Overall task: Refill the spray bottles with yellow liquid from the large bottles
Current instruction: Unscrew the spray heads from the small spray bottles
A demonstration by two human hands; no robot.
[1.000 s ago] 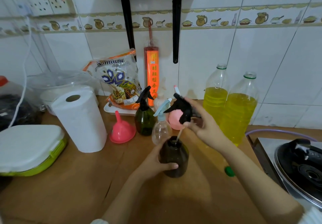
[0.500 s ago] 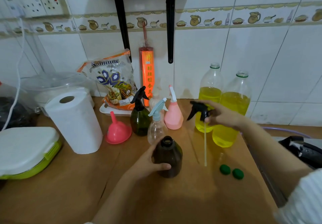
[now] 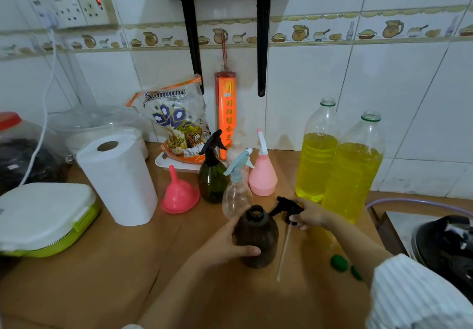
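Note:
A dark brown spray bottle [image 3: 258,239] stands uncapped on the wooden counter, and my left hand [image 3: 225,244] grips its side. My right hand [image 3: 311,213] holds the black spray head [image 3: 286,207] low beside the bottle, its white dip tube [image 3: 283,253] lying down toward the counter. Two large uncapped bottles of yellow liquid [image 3: 316,165] [image 3: 353,177] stand at the right by the wall. Behind the brown bottle are a clear spray bottle [image 3: 236,195], a green one [image 3: 212,177] and a pink one [image 3: 262,175]. A pink funnel [image 3: 179,195] sits upside down at their left.
Two green caps [image 3: 339,264] lie on the counter under my right forearm. A paper towel roll [image 3: 119,177] and a green-and-white lunch box [image 3: 43,218] stand at the left. A gas stove with a black pan [image 3: 448,246] is at the right edge. A snack bag [image 3: 176,124] leans on the wall.
My right hand pulled the spray head out of the brown bottle, carried it right, then lowered it beside the bottle until the tube reached the counter. My left hand kept hold of the bottle.

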